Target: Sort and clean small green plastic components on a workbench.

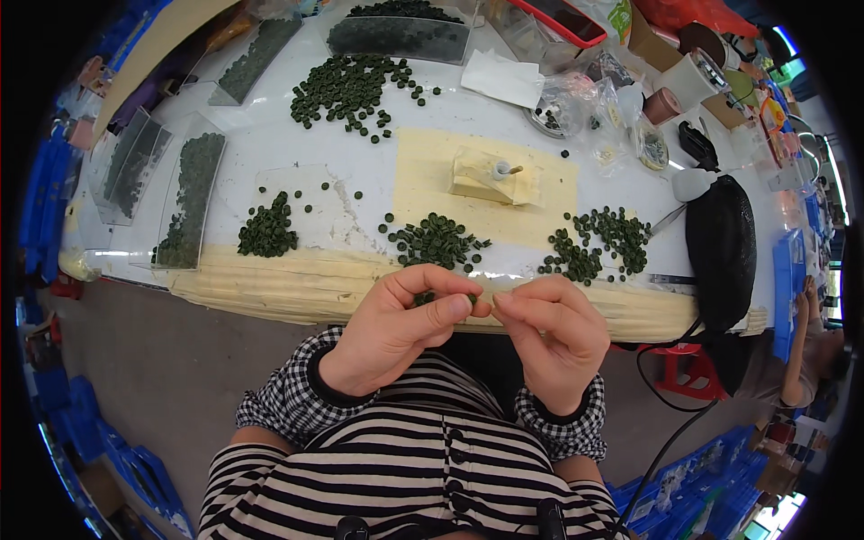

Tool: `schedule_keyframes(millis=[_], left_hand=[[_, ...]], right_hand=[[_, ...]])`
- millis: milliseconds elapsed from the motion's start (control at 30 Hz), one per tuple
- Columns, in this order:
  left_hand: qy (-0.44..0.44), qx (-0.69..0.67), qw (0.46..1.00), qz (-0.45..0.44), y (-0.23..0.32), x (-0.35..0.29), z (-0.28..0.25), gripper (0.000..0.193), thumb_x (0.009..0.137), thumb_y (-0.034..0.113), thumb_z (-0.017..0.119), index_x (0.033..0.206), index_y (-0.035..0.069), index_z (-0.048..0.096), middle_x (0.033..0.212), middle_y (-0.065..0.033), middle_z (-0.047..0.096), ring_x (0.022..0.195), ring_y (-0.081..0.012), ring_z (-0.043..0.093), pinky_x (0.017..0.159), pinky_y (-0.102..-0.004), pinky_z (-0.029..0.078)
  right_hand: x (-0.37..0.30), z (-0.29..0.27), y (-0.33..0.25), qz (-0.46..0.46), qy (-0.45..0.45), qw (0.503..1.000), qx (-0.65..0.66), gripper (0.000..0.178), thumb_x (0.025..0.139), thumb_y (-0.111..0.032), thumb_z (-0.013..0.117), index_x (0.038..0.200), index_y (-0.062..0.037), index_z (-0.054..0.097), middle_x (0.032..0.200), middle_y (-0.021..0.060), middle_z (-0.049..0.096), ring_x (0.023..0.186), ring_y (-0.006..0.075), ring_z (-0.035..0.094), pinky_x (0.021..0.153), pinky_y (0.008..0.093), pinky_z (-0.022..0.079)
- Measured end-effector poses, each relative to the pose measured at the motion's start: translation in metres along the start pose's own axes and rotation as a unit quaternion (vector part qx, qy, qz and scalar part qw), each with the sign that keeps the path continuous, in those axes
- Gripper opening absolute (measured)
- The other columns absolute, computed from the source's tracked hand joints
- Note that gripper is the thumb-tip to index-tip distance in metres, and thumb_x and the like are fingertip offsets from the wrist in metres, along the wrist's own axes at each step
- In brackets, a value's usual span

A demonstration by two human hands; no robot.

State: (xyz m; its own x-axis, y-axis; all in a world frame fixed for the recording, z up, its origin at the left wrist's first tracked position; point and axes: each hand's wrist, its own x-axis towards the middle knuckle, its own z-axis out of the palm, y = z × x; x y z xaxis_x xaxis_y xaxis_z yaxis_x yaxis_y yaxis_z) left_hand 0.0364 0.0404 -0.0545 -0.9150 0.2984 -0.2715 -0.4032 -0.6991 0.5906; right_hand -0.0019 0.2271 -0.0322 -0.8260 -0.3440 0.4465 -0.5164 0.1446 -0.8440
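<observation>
My left hand (391,328) is closed over the table's front edge, pinching a small dark green round piece (472,299) between thumb and forefinger. More dark green shows inside its curled fingers. Close beside it, my right hand (560,340) has thumb and fingertips pressed together; whatever they hold, if anything, is too small to make out. Just beyond the hands lies a heap of dark green pieces (435,241), some flat and some on edge. Similar heaps sit to the right (621,236) and to the left (268,229).
A tape-covered block (493,176) with a small upright peg stands mid-table. Farther back spreads a larger pile of green pieces (346,90). Clear trays of pieces (191,193) line the left side. A black bag-like object (722,252), a white-topped bottle (693,184) and tweezers (668,219) are at right.
</observation>
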Motion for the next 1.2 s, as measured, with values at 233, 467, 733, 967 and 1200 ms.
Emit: schedule_keyframes(millis=[233,467,733,967,1200], left_hand=[[0.031,0.063,0.997,0.038,0.001,-0.001,0.001,0.016,0.094,0.011,0.060,0.105,0.000,0.065,0.086,-0.0046,0.066,0.059,-0.0016,0.040,0.051,-0.0164,0.031],[0.044,0.046,0.998,0.025,0.000,0.000,0.007,0.015,0.094,0.016,0.061,0.096,0.001,0.065,0.079,-0.0011,0.062,0.059,-0.0018,0.039,0.053,-0.0163,0.030],[0.056,0.039,0.997,0.018,0.001,-0.001,0.010,0.015,0.094,0.017,0.062,0.093,0.002,0.064,0.078,-0.0008,0.060,0.060,-0.0016,0.039,0.053,-0.0163,0.030],[0.064,0.029,0.997,0.011,0.002,-0.001,0.009,0.016,0.095,0.018,0.060,0.090,0.003,0.064,0.076,0.0008,0.058,0.060,-0.0013,0.038,0.053,-0.0162,0.029],[0.062,0.081,0.994,0.048,0.003,0.000,0.012,0.018,0.094,0.018,0.062,0.083,0.003,0.063,0.069,0.0069,0.050,0.059,-0.0006,0.035,0.053,-0.0166,0.028]], right_hand=[[-0.008,0.019,0.011,0.096,0.057,0.981,0.160,0.015,0.077,0.009,0.070,0.090,0.0031,0.066,0.090,0.0098,0.066,0.081,0.0160,0.061,0.071,0.0258,0.049],[-0.009,0.025,0.011,0.126,0.048,0.972,0.190,0.016,0.076,0.009,0.071,0.090,0.0027,0.066,0.093,0.0103,0.061,0.088,0.0164,0.058,0.076,0.0259,0.048],[-0.013,0.030,0.017,0.082,0.068,0.981,0.164,0.017,0.074,0.010,0.072,0.088,0.0008,0.068,0.091,0.0096,0.063,0.081,0.0158,0.061,0.070,0.0247,0.049],[-0.001,0.027,0.019,-0.148,0.049,0.985,-0.078,0.032,0.066,0.009,0.075,0.095,-0.0021,0.072,0.088,0.0100,0.066,0.072,0.0195,0.062,0.059,0.0267,0.048],[-0.007,0.023,0.020,-0.107,0.028,0.993,-0.031,0.034,0.065,0.008,0.075,0.097,-0.0027,0.073,0.088,0.0098,0.066,0.073,0.0201,0.062,0.060,0.0276,0.049]])
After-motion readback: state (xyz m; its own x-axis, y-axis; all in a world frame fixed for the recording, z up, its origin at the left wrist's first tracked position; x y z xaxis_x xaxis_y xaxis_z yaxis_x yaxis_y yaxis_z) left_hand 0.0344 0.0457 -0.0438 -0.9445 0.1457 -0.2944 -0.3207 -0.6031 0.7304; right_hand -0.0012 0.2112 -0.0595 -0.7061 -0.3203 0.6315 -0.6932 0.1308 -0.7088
